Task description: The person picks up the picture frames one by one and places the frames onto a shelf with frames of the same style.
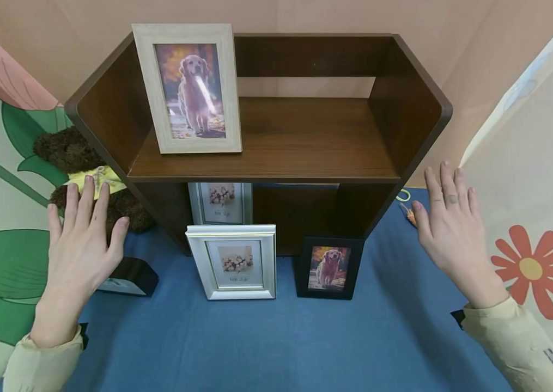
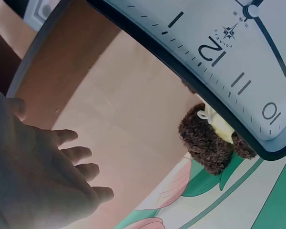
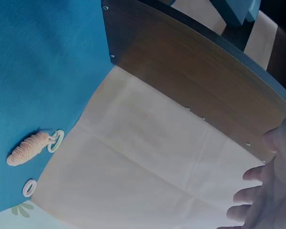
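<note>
My left hand (image 1: 80, 245), fingers spread and holding nothing, hovers left of a dark wooden shelf (image 1: 276, 139). Under it in the head view is a black-framed clock (image 1: 144, 277), whose white dial (image 2: 229, 57) fills a corner of the left wrist view. My right hand (image 1: 457, 234) is raised on the shelf's other side, fingers extended, also holding nothing. On the upper board, at the left, stands a large whitish frame (image 1: 234, 92) with a dog photo. A silver frame (image 1: 242, 294) and a small black frame (image 1: 325, 294) stand in front of the shelf.
Another silver frame (image 1: 247, 204) stands inside the lower compartment. A brown plush toy (image 1: 67, 149) in yellow sits beyond my left hand. Right of the shelf lie a carrot-like yarn toy (image 3: 31, 149) and a white ring (image 3: 29, 188) on the blue cloth (image 1: 276, 348).
</note>
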Tool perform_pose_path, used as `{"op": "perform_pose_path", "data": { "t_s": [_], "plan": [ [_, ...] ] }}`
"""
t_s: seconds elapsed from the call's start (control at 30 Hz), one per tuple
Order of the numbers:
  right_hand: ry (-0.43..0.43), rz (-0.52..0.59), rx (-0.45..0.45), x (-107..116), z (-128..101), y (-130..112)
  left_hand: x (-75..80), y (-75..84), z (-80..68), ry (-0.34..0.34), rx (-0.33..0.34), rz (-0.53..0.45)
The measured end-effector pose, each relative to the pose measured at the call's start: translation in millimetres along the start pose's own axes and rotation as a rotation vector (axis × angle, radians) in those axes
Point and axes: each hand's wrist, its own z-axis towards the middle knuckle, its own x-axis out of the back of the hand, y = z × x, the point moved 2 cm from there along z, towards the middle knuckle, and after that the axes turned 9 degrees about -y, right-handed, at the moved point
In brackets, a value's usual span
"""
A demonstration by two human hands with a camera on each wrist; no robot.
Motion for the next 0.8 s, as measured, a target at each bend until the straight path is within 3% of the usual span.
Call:
{"op": "perform_pose_path", "data": {
  "t_s": [0.17,0.33,0.53,0.8],
  "plan": [
    [0.01,0.068,0.004,3.0,-0.4,-0.6,-2.6,0.9,-0.4,0.025,0.005,-0.017],
    [0.003,0.238,0.038,1.9,-2.6,-1.4,-6.9,2.8,-0.3,0.053,0.006,-0.065],
    [0.015,0.437,0.103,-3.9,-11.2,-2.6,-16.6,7.3,-2.6,0.076,0.002,-0.203],
    [-0.073,0.616,0.184,-20.9,-28.6,1.0,-31.1,16.6,-8.4,0.132,-0.006,-0.4]
  ]
}}
